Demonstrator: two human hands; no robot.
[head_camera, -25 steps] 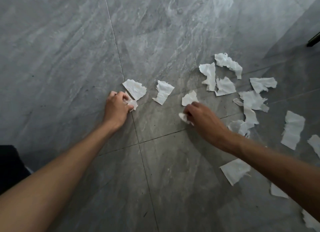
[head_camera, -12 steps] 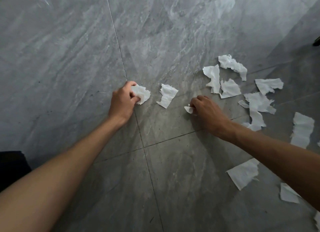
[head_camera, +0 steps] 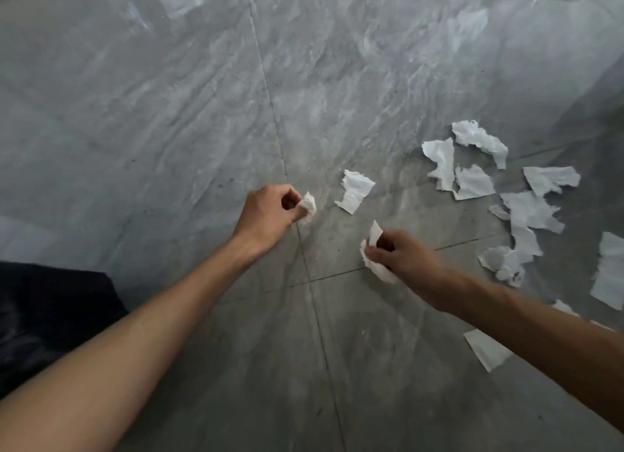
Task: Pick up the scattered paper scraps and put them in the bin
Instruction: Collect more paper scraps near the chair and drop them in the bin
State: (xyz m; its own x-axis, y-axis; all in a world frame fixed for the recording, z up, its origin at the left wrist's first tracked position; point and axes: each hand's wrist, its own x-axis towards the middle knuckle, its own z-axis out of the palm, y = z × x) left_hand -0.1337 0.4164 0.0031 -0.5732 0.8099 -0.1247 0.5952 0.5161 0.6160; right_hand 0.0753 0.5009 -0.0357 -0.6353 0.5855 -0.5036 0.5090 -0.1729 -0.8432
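White torn paper scraps lie on a grey tiled floor (head_camera: 202, 113). My left hand (head_camera: 266, 213) is closed around crumpled scraps (head_camera: 309, 206) that stick out past the fingers. My right hand (head_camera: 401, 254) grips a bunch of scraps (head_camera: 373, 255), lifted slightly off the floor. One loose scrap (head_camera: 356, 189) lies between and beyond both hands. Several more scraps (head_camera: 472, 167) are spread to the right of my right hand. No bin is in view.
A dark cloth-like shape (head_camera: 44, 316) sits at the left edge beside my left forearm. Further scraps lie at the right edge (head_camera: 611, 272) and under my right forearm (head_camera: 486, 348). Tile joints cross near the hands.
Both hands have gathered their scraps off the floor and pulled back toward me; the scraps by the left hand and right hand are now in the fists. The camera view shifted.
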